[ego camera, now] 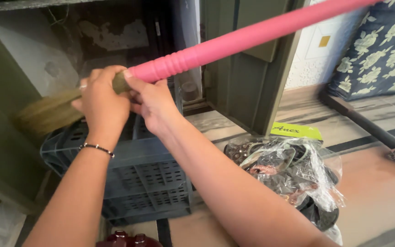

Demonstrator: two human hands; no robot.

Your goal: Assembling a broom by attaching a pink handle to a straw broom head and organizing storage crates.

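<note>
Setting: dim recessed alcove with peeling, stained plaster wall [110, 34], framed by olive-green metal door panels [238, 77]; striped stone floor [376, 192] in front.

Broom with pink ribbed plastic handle and straw-coloured bristle head [216, 45] held almost level across the alcove mouth, handle running up to the right out of view, bristles pointing left against the green left panel.

Left hand [101, 103], beaded bracelet on the wrist, wrapped closed around the neck where the bristles meet the handle. Right hand [154, 105] closed just beside it, thumb pressed on the ribbed end of the pink grip; the two hands touch.

Directly beneath the hands: dark grey slotted plastic crate [147, 178], filling the lower alcove. Right of the crate, on the floor: clear plastic bag stuffed with sandals [293, 174], lime-green card label at its top. Far right: dark pole [362, 121] lying on the floor, blue floral-print fabric [380, 45] above it. Bottom edge: dark red object [126, 239], partly cut off, kind unclear.
</note>
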